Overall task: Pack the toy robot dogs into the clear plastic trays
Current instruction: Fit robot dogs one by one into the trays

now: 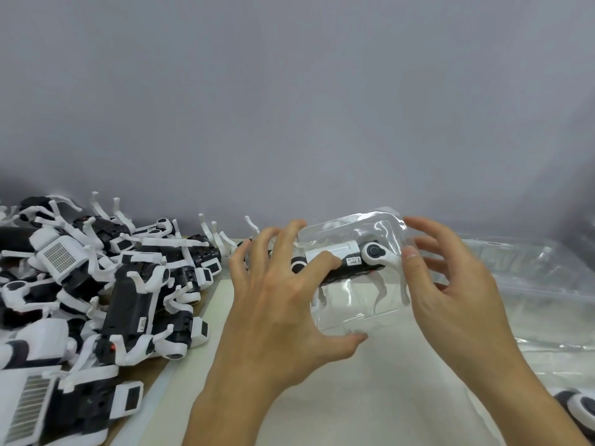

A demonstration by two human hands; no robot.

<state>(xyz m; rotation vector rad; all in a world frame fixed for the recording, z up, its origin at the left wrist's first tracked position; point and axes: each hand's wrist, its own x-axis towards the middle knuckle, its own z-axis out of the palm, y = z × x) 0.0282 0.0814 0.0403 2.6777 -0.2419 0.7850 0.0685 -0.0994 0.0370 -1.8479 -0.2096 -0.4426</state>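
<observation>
Dog (351, 262) in tray (363, 304), between hands.

A black-and-white toy robot dog (351, 260) lies on its side inside a clear plastic tray (360, 304) at the scene's centre, legs pointing near, while many more dogs (96, 284) lie heaped at the left and further clear trays (531, 268) are stacked at the right.

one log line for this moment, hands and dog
left hand grips toy dog and clear tray | right hand pinches tray edge | unpacked dogs piled left
</observation>
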